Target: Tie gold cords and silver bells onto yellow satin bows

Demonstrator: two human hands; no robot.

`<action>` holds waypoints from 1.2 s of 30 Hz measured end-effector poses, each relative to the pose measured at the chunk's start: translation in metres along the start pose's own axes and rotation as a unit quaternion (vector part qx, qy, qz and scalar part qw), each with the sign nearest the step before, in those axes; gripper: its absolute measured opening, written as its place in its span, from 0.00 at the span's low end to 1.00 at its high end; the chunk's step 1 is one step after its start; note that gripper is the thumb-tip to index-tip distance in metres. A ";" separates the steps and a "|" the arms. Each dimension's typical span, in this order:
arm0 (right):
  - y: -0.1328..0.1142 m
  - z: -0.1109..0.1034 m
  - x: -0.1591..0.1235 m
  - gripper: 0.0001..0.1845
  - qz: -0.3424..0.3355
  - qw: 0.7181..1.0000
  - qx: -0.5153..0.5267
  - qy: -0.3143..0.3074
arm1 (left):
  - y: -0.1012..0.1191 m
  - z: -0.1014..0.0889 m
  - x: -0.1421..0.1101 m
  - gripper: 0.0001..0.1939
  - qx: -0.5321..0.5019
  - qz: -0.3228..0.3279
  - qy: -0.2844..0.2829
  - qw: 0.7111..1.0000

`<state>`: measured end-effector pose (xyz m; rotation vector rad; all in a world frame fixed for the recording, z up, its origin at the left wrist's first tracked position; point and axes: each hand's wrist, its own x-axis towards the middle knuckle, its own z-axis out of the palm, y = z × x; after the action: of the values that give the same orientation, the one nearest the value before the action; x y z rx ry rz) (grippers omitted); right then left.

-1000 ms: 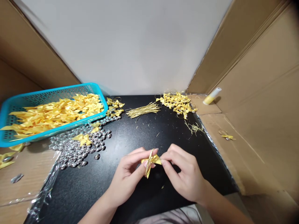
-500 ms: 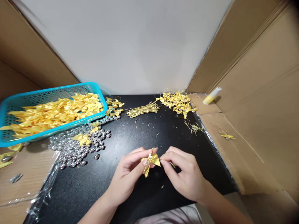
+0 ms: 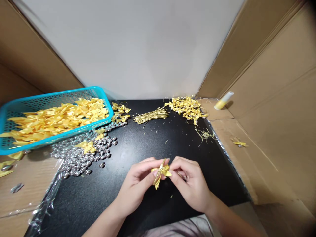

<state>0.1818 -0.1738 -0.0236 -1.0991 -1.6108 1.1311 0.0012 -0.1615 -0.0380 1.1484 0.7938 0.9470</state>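
A yellow ribbon bow (image 3: 163, 170) with a gold cord looped across it is pinched between the thumb and fingers of my left hand (image 3: 141, 177). My right hand (image 3: 189, 181) is closed at the bow's right tip, thumb against index finger. A short bit of gold cord shows among its curled fingers. Both hands are close together above the black tabletop (image 3: 138, 148), near its front edge. Fingers cover the underside of the bow.
At left, a turquoise basket (image 3: 102, 98) holds many yellow bows, with silver bells (image 3: 81, 156) spread beside it. Gold cords (image 3: 151, 116) lie in a bundle at the back. Finished-looking bows (image 3: 187, 108) are heaped back right, near cord scraps (image 3: 204, 134) and a white-and-yellow tube (image 3: 224, 100).
My right hand has moved slightly left, nearer to my left hand, and its fingers have curled in more. The bow has tilted a little and shifted slightly right.
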 end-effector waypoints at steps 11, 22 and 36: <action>0.010 -0.002 -0.001 0.09 0.025 0.999 0.035 -0.011 | 0.000 0.003 0.001 0.12 -0.095 -0.046 0.020 0.994; 0.006 -0.004 0.001 0.08 -0.005 1.000 0.000 -0.005 | 0.001 0.003 0.001 0.10 -0.098 -0.051 0.051 0.993; 0.001 -0.001 0.002 0.08 0.000 1.000 -0.005 0.003 | 0.002 0.004 0.000 0.09 -0.033 -0.015 0.042 0.998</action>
<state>0.1829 -0.1714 -0.0239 -1.1080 -1.6128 1.1207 0.0045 -0.1623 -0.0349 1.0432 0.8385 0.9942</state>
